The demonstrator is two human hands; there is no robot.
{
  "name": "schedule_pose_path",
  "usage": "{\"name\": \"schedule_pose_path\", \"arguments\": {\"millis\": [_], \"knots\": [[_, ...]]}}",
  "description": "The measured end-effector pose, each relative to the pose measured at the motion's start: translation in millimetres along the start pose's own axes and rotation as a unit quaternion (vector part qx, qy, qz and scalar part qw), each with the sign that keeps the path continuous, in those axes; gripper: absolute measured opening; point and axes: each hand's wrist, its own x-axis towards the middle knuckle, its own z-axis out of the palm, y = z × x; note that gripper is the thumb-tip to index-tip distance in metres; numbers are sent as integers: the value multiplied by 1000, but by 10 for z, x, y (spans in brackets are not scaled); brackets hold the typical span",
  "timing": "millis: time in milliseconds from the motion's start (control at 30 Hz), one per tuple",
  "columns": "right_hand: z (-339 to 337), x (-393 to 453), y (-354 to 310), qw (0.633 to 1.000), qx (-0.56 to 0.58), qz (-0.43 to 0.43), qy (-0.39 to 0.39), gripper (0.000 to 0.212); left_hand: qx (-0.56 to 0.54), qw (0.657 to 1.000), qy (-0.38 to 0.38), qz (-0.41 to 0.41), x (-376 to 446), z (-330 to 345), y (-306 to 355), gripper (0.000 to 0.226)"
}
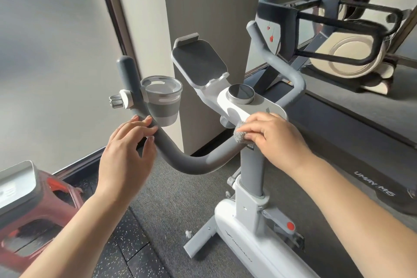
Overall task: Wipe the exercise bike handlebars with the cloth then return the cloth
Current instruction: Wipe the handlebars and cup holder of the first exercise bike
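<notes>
- R hand (274, 135): fingers curled over a small grey cloth (241, 134), bunched into a wad, pressing it on the handlebars (194, 160) right where the bar meets the center stem, just below the white console.
- L hand (128, 149): fingers straight/relaxed, holding nothing. Fingertips touch the left bar just below the cup holder (163, 99); palm is off the bar.
- Handlebars: grey, curved. Left side dips then rises to an upright end grip; right side sweeps up and away behind the console.
- Cup holder: clamped to left upright, grey/white, w/ a knob on the opposite side of the bar.
- Console: white, round dark display (241, 93) on top, tablet holder (198, 58) tilted up behind it.
- Stem runs down into white bike frame (243, 228), red knob low on the right side.
- Red stool (42, 216) bottom left on dark speckled floor.
- Treadmill (352, 124) to the right, "UMAY M6" on its edge.
- 2nd exercise machine in the bkgd, upper right.
</notes>
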Motion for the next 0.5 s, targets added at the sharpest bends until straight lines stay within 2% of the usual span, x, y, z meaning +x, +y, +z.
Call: {"name": "schedule_pose_path", "arguments": {"millis": [100,200,300,367,500], "knots": [[-53,48,59,999,-25,44,5,19,-12,1000,-1,8,-14,-10,-32,22],[-20,71,-18,999,-27,31,-2,17,-14,1000,1,15,-3,-25,-42,26],[16,129,-129,999,9,17,-41,18,-17,1000,-1,26,37,-59,-59,25],[78,200,-218,995,74,39,-55,18,-14,999,-7,40,76,-96,-82,26],[238,410,-441,967,236,91,11,22,-10,997,-31,70,144,-164,-155,25]]}}
